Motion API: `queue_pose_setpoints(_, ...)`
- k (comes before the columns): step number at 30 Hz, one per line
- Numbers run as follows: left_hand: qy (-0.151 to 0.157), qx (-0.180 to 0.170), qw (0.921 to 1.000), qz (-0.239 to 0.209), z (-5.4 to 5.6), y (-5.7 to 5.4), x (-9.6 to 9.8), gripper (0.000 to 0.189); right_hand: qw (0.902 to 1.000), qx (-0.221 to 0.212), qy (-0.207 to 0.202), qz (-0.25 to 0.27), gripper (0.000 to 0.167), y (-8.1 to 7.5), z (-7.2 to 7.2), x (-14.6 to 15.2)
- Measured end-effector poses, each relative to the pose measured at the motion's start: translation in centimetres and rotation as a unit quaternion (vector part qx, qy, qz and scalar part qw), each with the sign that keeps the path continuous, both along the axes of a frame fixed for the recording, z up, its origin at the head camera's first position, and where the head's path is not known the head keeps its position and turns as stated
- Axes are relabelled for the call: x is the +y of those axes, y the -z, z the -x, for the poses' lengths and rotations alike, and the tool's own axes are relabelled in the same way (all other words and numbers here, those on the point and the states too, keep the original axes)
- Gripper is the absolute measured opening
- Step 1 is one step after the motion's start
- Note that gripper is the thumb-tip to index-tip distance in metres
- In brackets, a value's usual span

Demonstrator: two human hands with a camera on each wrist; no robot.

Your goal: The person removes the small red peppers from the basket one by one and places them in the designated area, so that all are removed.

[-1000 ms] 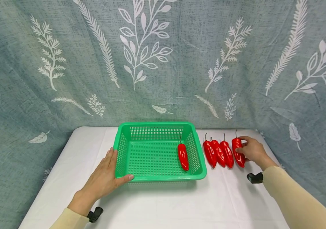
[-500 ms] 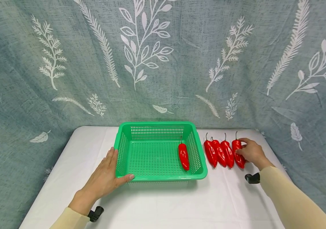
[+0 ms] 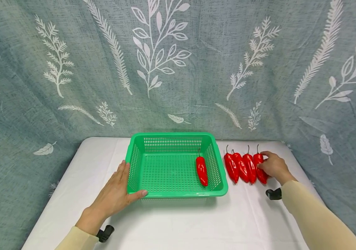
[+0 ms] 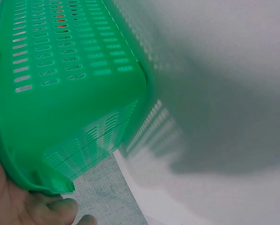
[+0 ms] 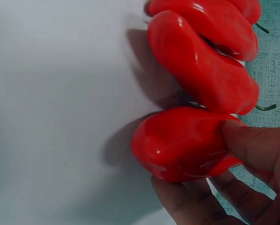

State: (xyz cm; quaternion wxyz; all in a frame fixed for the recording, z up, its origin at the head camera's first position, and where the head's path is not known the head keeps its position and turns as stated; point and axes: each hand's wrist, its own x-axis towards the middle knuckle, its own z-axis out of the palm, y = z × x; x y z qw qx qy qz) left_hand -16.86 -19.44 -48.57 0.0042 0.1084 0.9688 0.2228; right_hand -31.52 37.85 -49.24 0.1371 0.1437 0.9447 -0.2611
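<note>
A green plastic basket (image 3: 171, 195) holds one red chili pepper (image 3: 201, 171) near its right wall. My left hand (image 3: 110, 192) rests on the basket's front left corner, fingers straight along the left side and thumb lying on the front rim. Right of the basket, several red peppers lie side by side in a row, stems toward the back. My right hand (image 3: 276, 166) grips the rightmost red pepper (image 5: 182, 143) between thumb and fingers. That pepper lies close beside its neighbouring pepper (image 5: 203, 65), a narrow dark gap showing between their tips.
White cloth covers the table (image 3: 178, 225). A grey-green curtain (image 3: 102, 69) with white leaf prints hangs right behind the basket and along both sides. Black wrist cameras sit beneath both wrists.
My right hand has shifted slightly left with its pepper, narrowing the gap to the row. The left hand and basket stay together as the head view drifts a little.
</note>
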Motion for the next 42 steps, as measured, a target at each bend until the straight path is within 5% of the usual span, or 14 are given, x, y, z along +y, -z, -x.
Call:
queue_pose_setpoints(24, 0.004, 0.007, 1.0000, -0.002, -0.1, 0.1, 0.1, 0.128, 0.9992, 0.006, -0.008, -0.039, 0.070, 0.0, -0.4, 0.4)
queue_pose_setpoints(32, 0.004, 0.002, 1.0000, -0.003, -0.1, 0.1, 0.0, 0.127, 0.9968, 0.055, 0.015, -0.056, 0.068, -1.0, -0.6, -0.3)
queue_pose_setpoints(42, 0.000, -0.004, 1.0000, -0.003, 0.1, 0.1, -0.1, 0.129, 0.9906, 0.135, 0.014, -0.012, 0.065, -3.9, -1.2, -4.3)
